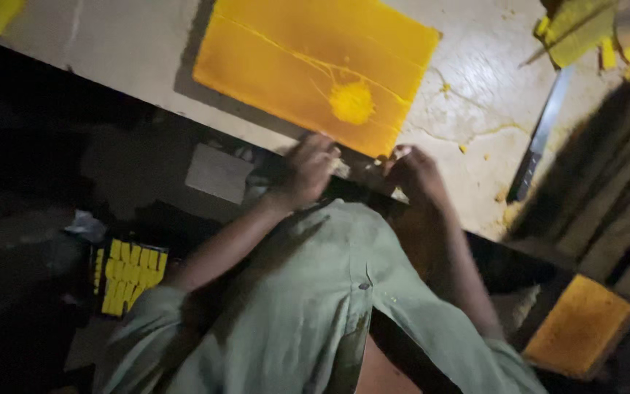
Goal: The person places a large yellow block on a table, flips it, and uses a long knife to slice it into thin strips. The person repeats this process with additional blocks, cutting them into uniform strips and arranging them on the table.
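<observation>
A large flat yellow slab (315, 66) lies on a pale worktable (133, 51), with a raised yellow blob and thin lines scored across it. My left hand (309, 169) and my right hand (415, 174) sit close together at the slab's near corner, right at the table's edge. The fingers of both are curled. Small pale bits show at the fingertips of each hand, but blur hides what they are. Green sleeves cover both my upper arms.
A long metal blade (541, 135) lies on the table right of the slab. Yellow offcuts (577, 29) sit at the far right, and brown stacked strips (614, 197) run along the right side. Below the table are a crate of small yellow bars (129, 277) and an orange block (581, 325).
</observation>
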